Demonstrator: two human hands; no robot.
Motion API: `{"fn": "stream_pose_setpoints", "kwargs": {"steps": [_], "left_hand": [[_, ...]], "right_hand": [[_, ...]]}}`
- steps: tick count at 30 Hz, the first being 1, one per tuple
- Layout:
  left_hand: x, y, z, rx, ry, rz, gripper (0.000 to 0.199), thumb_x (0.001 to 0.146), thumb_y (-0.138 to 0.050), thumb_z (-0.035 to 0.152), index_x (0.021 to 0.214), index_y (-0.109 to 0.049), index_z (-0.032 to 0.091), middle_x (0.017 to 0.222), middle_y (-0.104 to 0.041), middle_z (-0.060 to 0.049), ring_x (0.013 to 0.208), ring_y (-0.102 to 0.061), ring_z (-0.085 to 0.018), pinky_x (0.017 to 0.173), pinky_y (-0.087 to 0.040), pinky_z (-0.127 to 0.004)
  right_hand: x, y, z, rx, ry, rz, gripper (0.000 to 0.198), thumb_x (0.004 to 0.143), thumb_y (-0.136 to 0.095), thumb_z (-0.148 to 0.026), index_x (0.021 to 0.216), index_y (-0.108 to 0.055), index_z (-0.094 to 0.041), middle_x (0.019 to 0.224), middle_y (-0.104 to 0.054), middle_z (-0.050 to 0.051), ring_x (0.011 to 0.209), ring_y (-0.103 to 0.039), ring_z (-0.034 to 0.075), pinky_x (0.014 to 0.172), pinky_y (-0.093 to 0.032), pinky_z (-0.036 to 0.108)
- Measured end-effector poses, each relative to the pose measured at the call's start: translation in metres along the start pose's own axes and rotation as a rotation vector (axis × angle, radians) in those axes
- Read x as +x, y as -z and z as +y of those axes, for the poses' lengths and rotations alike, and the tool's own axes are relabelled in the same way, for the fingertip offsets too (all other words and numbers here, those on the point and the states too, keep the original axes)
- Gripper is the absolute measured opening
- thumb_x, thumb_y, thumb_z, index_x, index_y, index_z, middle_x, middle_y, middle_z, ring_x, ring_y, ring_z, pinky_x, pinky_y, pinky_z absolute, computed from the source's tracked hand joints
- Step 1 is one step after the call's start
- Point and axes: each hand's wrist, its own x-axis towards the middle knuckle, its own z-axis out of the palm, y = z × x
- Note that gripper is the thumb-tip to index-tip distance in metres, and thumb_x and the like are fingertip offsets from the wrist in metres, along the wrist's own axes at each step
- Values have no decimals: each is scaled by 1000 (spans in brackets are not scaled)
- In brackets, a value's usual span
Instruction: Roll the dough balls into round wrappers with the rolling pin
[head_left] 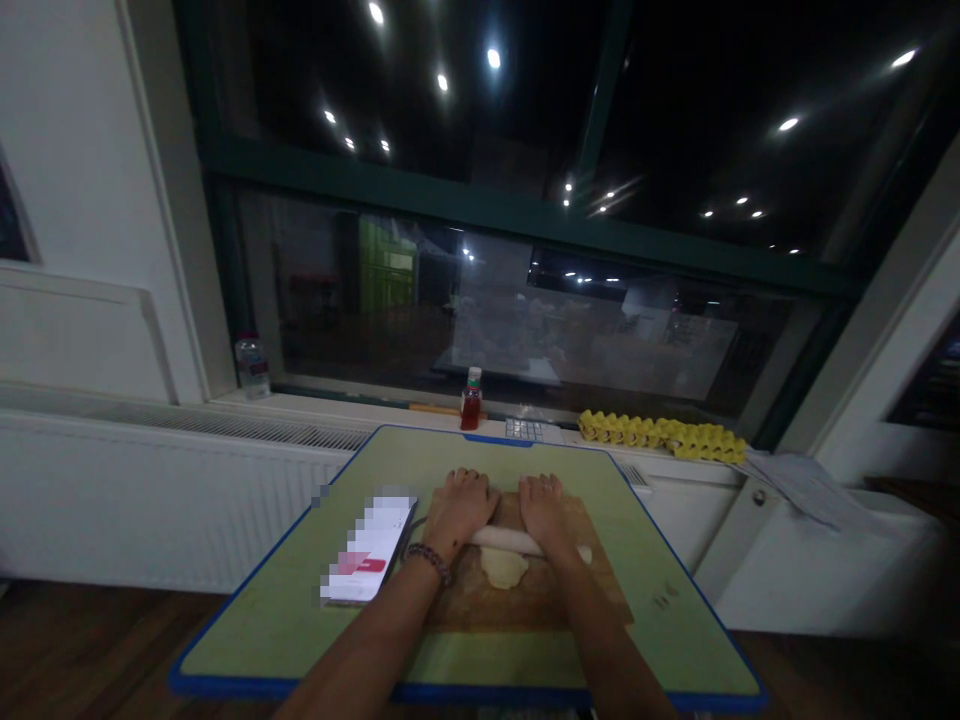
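Observation:
A pale rolling pin [506, 541] lies across a wooden board [465, 608]. My left hand [466, 503] presses palm down over the pin's left part, its fingers reaching forward past it. Over the right part rests my right hand [541, 508], also palm down with fingers stretched forward. The pin's right end pokes out beside my right wrist; its left end is hidden. Just on the near side of the pin, between my forearms, a flattened piece of dough [504, 568] sits on the board, its far edge against or under the pin. A beaded bracelet [429, 562] circles my left wrist.
The board is on a green table [667, 620] with a blue edge. Left of it lies a lit phone or tablet [375, 545], partly blurred. Along the windowsill stand a red sauce bottle [471, 402], a clear bottle [253, 368], a yellow egg tray [660, 435] and papers [810, 485].

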Motion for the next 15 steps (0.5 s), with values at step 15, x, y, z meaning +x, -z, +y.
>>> {"fn": "stream_pose_setpoints", "kwargs": {"steps": [15], "left_hand": [[-38, 25, 14, -40, -69, 9, 29, 95, -34, 23, 107, -60, 19, 116, -61, -12, 114, -46, -29, 89, -38, -45]], "right_hand": [[-31, 27, -13, 215, -81, -87, 41, 97, -33, -28, 130, -56, -19, 136, -55, 14, 131, -42, 29, 109, -21, 49]]}}
